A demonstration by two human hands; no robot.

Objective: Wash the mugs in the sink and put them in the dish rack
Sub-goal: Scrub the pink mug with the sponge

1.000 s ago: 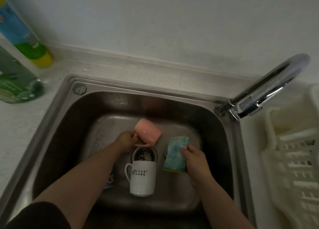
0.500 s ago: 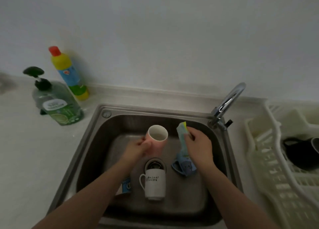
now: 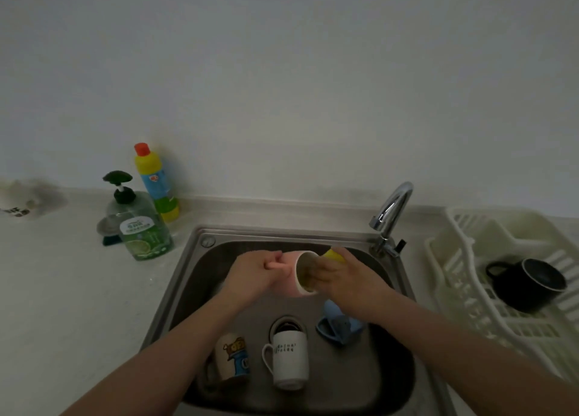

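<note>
While the pink mug [image 3: 296, 282] is held on its side above the sink [image 3: 391, 381], near the middle of the frame, its handle is gripped by the curled fingers of the left hand [image 3: 257, 277], and its mouth is turned toward the right hand [image 3: 340, 277]. A yellow sponge [image 3: 333, 255] is clasped by the right hand, whose fingers [image 3: 318, 273] are pushed into the mug's opening.

The mug is judged to be stiff, glazed ceramic: fairly heavy for its size, slippery once wet or soapy, and likely to chip if knocked against the steel basin or the tap [image 3: 391, 215]. The handle is judged the surest place to hold it, with the body steadied during scrubbing.

Lower in the basin, a white mug with lettering [image 3: 289, 364], a cartoon-printed mug [image 3: 233, 364] and a blue mug [image 3: 340, 328] are left waiting. At the right, a black mug [image 3: 532, 282] is already lying in the white dish rack [image 3: 463, 293]. At the upper left, a green soap pump bottle [image 3: 145, 230] and a yellow bottle [image 3: 155, 183] are set on the surface.

Most of the sponge is hidden by the right hand and the mug's rim. Whether water is running cannot be told in the dim light, and the blue mug is partly covered by the right forearm.
</note>
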